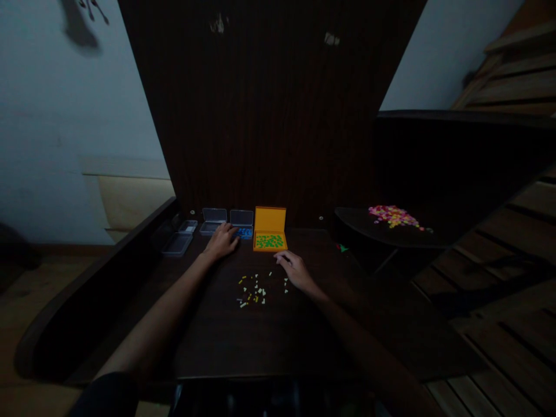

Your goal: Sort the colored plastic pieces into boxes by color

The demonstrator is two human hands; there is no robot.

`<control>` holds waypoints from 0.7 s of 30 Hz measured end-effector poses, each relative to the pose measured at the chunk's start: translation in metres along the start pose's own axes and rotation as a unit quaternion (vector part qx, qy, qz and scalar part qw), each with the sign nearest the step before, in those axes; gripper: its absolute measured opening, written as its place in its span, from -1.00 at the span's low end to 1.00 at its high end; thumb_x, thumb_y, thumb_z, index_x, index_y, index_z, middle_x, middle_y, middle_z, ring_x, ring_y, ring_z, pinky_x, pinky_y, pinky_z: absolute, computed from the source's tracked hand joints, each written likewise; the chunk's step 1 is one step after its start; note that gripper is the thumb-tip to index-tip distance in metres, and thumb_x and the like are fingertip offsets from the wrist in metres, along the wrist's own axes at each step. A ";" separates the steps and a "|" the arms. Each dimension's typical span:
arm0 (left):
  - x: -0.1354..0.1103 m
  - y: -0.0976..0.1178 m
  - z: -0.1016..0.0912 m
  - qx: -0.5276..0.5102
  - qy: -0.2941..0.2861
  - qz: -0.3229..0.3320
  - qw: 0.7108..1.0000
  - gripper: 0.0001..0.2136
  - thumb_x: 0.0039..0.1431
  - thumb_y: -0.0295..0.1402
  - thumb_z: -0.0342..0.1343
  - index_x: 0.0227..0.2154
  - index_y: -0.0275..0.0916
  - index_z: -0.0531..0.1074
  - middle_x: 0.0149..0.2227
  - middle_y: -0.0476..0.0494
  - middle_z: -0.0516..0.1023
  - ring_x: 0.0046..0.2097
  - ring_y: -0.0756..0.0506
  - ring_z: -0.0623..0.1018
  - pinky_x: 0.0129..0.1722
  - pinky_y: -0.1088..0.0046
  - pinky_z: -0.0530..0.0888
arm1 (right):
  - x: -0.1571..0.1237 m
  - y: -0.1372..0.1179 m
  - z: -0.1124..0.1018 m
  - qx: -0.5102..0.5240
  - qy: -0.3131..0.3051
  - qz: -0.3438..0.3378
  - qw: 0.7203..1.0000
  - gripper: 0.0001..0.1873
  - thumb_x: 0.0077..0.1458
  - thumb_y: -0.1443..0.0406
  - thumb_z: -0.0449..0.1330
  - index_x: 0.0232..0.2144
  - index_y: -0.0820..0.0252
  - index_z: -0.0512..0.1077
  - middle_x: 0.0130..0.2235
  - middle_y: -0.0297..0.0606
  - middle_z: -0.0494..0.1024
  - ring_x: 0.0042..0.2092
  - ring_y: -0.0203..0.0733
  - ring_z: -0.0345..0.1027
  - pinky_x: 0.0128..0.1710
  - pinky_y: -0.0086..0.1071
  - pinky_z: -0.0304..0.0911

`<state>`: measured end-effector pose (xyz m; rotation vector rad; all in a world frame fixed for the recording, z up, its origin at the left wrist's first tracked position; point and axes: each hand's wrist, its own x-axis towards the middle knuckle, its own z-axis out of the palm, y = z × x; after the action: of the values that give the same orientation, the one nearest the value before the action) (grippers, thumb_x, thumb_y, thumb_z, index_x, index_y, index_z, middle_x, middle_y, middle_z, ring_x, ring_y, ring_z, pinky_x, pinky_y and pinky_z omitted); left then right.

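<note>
My left hand (pixel 223 240) is palm down with fingers apart. It lies over the front of an open clear box (pixel 214 214) and beside a second clear box holding blue pieces (pixel 244 233). My right hand (pixel 294 268) hovers or rests at the front right corner of an open orange box (pixel 270 219). Its fingers are drawn together, and anything between them is too small to make out. Green pieces (pixel 269 241) cover the floor of the orange box. Nearer to me, small cream and yellow pieces (pixel 259 292) lie scattered on the dark tabletop (pixel 226 347).
Another clear open box (pixel 177 244) stands at the far left, by the raised side board (pixel 108 289). On the right, a rounded shelf (pixel 354 219) carries a heap of pink and yellow pieces (pixel 395 216). A small green and red item (pixel 342 248) lies below it.
</note>
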<state>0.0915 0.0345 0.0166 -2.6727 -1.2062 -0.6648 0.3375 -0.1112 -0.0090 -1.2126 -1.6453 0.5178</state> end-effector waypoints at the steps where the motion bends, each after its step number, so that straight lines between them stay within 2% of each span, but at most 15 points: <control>1: -0.002 -0.002 -0.002 0.005 0.006 -0.007 1.000 -0.68 0.19 -0.33 -0.04 -0.03 -0.30 0.39 -0.07 -0.31 0.41 -0.02 -0.24 0.37 0.04 0.19 0.32 | 0.000 0.000 0.000 0.000 0.002 0.000 1.000 -0.76 0.20 0.18 0.04 -0.35 0.14 0.46 -0.32 -0.25 0.54 -0.24 -0.16 0.39 -0.20 -0.33 0.26; 6: -0.014 -0.022 -0.016 0.072 0.005 -0.083 0.994 -0.65 0.10 -0.33 0.01 -0.04 -0.30 0.39 -0.04 -0.39 0.40 0.01 -0.34 0.35 -0.02 0.11 0.31 | 0.001 0.001 0.000 0.000 0.006 0.003 1.000 -0.79 0.14 0.28 0.04 -0.34 0.12 0.48 -0.37 -0.28 0.52 -0.26 -0.16 0.39 -0.18 -0.31 0.26; 9: -0.020 -0.031 -0.021 0.101 -0.042 -0.109 0.988 -0.68 0.10 -0.34 -0.01 -0.09 -0.31 0.41 -0.05 -0.41 0.43 0.03 -0.37 0.35 -0.01 0.06 0.28 | 0.001 0.001 0.000 0.004 0.007 0.009 1.000 -0.78 0.10 0.33 0.02 -0.35 0.12 0.49 -0.38 -0.29 0.51 -0.26 -0.15 0.38 -0.17 -0.30 0.26; 12: -0.024 -0.035 -0.023 0.103 -0.081 -0.107 0.986 -0.73 0.16 -0.39 -0.09 -0.16 -0.30 0.44 -0.09 -0.40 0.46 0.02 -0.35 0.38 0.00 0.04 0.26 | 0.002 0.002 -0.001 0.008 0.007 0.009 1.000 -0.74 0.06 0.38 0.00 -0.35 0.13 0.49 -0.39 -0.29 0.51 -0.25 -0.16 0.38 -0.17 -0.31 0.25; 16: -0.028 -0.037 -0.025 0.083 -0.100 -0.076 0.989 -0.72 0.16 -0.48 -0.14 -0.21 -0.30 0.47 -0.15 -0.37 0.48 -0.04 -0.29 0.44 -0.01 0.14 0.29 | 0.002 0.001 0.000 0.014 0.009 0.009 1.000 -0.75 0.04 0.39 0.00 -0.36 0.13 0.48 -0.39 -0.28 0.50 -0.27 -0.16 0.37 -0.18 -0.31 0.25; 21: -0.032 -0.034 -0.031 0.053 -0.074 -0.059 0.994 -0.71 0.15 -0.50 -0.12 -0.17 -0.32 0.47 -0.15 -0.37 0.47 -0.07 -0.27 0.44 -0.03 0.19 0.30 | 0.001 0.000 0.000 0.014 0.005 0.006 1.000 -0.75 0.03 0.40 0.01 -0.37 0.12 0.49 -0.38 -0.28 0.51 -0.26 -0.16 0.38 -0.18 -0.31 0.25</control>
<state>0.0366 0.0263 0.0279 -2.6168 -1.4044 -0.4096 0.3371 -0.1102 -0.0085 -1.2027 -1.6182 0.5391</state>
